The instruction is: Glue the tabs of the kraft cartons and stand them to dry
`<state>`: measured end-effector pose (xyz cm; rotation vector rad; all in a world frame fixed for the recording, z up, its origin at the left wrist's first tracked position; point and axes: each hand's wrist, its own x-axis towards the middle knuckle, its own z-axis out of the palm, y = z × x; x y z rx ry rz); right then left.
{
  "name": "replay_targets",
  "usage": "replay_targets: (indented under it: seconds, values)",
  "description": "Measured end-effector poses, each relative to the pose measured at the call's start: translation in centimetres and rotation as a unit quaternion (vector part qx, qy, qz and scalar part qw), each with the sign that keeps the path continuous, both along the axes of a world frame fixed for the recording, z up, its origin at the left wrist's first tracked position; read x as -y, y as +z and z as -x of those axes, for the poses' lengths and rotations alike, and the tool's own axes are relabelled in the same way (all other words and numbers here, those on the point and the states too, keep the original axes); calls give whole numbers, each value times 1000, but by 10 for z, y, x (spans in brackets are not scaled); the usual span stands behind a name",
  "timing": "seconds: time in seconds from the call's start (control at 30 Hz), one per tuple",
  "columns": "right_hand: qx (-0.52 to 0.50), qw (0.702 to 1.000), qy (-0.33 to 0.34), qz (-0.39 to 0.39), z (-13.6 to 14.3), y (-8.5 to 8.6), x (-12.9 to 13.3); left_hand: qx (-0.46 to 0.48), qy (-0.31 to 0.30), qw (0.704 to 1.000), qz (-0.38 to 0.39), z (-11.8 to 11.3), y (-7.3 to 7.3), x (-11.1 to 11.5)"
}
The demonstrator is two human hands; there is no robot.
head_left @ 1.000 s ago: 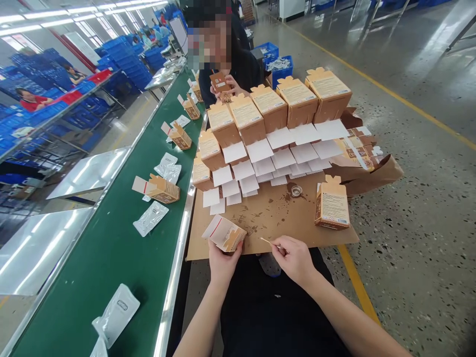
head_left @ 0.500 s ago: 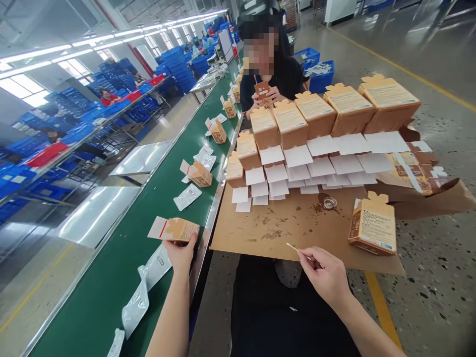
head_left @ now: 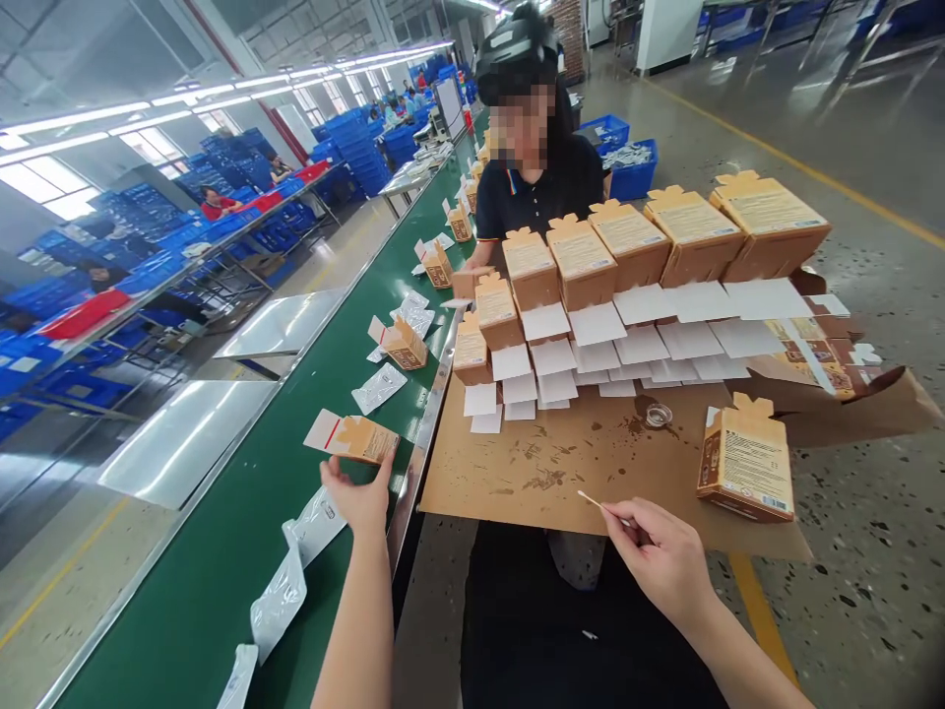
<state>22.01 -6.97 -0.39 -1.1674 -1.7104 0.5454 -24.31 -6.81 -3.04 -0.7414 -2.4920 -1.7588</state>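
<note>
Beside the green conveyor's near edge, my left hand (head_left: 359, 500) has its fingers spread at the lower side of a tan box (head_left: 367, 439) with a raised white flap. Its fingertips are at the box edge, and a gap shows between palm and box. My right hand (head_left: 657, 547) pinches a thin cotton swab (head_left: 589, 499) above the front of the cardboard sheet (head_left: 479, 483). A small clear dish (head_left: 657, 416) sits on the cardboard among wet marks. To its right stands another tan box (head_left: 745, 463).
Stacked tan boxes (head_left: 635, 241) with white flaps fill the cardboard's back. More boxes and silver pouches (head_left: 317, 522) lie along the green conveyor (head_left: 221, 551). Across the stack sits a person (head_left: 546, 182), one hand near a box at the conveyor's edge. Blue bins (head_left: 635, 172) are behind.
The box at my left hand has moved farther up the conveyor, and the gap to my palm has widened. The person opposite has lowered the brown item from chest height. My view has shifted slightly.
</note>
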Motion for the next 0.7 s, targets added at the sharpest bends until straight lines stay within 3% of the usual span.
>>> replay_targets:
  seconds: [0.1,0.2,0.3,0.4,0.5,0.6,0.7]
  values:
    - [-4,999,-53,-3,-21,3,7,-82,-17,989,-121,-26,-4,9]
    - [-3,996,-91,-14,-33,9,8,-60,-118,980,-147,-58,9,-16]
    - [-4,995,-96,-21,-35,18,2,-42,-205,973,-96,-84,40,-74]
    - [-13,995,-90,-35,-29,28,-2,-43,-254,966,33,-99,70,-139]
    - [-19,994,-93,-46,-23,33,0,-16,-283,947,151,-106,85,-182]
    - [-16,994,-95,-50,-20,33,3,4,-308,935,174,-109,86,-195]
    - [1,994,-96,-52,-27,34,-1,17,-314,931,183,-102,84,-175]
